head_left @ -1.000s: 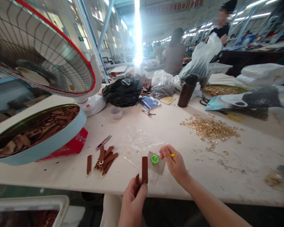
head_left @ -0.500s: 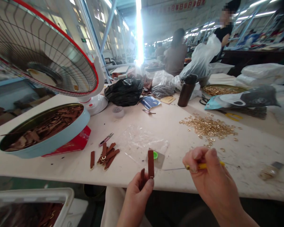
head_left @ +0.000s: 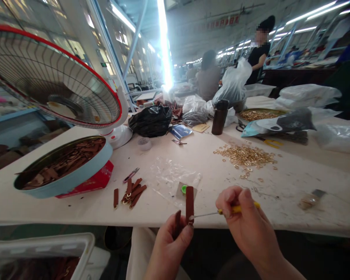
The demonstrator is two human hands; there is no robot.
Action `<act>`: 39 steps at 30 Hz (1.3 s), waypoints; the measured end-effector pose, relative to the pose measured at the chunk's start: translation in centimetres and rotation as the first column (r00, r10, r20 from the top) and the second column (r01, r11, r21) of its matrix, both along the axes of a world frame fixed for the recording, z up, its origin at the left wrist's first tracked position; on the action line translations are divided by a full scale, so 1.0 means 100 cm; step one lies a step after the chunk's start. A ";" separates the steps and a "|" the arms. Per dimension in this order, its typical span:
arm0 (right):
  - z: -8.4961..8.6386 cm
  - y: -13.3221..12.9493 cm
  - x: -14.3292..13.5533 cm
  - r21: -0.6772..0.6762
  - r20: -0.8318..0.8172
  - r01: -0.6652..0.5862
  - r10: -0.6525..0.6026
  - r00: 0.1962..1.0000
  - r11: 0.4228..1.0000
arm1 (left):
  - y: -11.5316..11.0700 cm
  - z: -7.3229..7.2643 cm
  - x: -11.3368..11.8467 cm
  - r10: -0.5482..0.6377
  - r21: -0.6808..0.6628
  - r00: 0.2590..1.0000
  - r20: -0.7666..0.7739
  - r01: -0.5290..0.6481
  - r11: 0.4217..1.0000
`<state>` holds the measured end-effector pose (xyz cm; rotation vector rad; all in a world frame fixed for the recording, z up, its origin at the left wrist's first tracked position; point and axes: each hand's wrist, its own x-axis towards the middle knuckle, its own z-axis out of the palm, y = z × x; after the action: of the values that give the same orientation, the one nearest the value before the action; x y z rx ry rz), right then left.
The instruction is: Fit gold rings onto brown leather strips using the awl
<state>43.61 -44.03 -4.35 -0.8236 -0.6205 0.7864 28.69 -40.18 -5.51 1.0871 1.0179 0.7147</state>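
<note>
Between the thumb and fingers of my left hand [head_left: 175, 239] is a brown leather strap [head_left: 189, 202], held folded, with one end standing up and a small metal ring low on it near my thumb. My right hand [head_left: 242, 212] is closed around a yellow-handled tool [head_left: 237, 209] with a thin metal shaft. The shaft points left, and its tip meets the strap just above the ring; a small pale spot shows there. Left of my hands lies a pile of brown straps [head_left: 133, 192] with gold rings, one strap [head_left: 116, 198] apart from it.
Gold rings [head_left: 245, 154] lie spread at the right. A blue round tin [head_left: 67, 186] of brown pieces stands left under a fan [head_left: 116, 101]. Snips [head_left: 131, 175], clear plastic [head_left: 166, 171], a green ring [head_left: 183, 189] and a dark bottle [head_left: 220, 116] are on the table. A person [head_left: 258, 56] stands behind.
My right hand has moved left, bringing the tool's tip from beside the strap onto it. My left hand still holds the strap. The whole view has shifted slightly.
</note>
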 end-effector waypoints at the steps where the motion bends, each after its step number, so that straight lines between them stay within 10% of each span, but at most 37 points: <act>1: 0.001 -0.002 0.001 0.014 -0.019 0.020 -0.020 1.000 1.000 | -0.001 0.000 0.000 0.005 0.007 1.000 0.001 -0.005 1.000; 31: 0.009 -0.025 0.017 0.050 -0.016 0.161 -0.161 0.987 0.986 | -0.009 0.004 0.003 -0.030 0.017 1.000 -0.004 0.030 0.999; 35: -0.002 -0.029 0.021 -0.025 0.177 0.204 -0.196 0.964 0.979 | -0.006 0.003 0.005 -0.005 -0.003 1.000 -0.005 0.005 1.000; 39: -0.016 -0.025 0.014 -0.241 0.493 0.026 0.099 0.864 0.970 | -0.002 0.004 0.003 -0.012 -0.039 1.000 0.004 0.012 0.999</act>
<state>45.00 -46.48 -6.00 -1.2640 -1.0218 0.6884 28.97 -40.35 -5.13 1.0571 1.0173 0.6844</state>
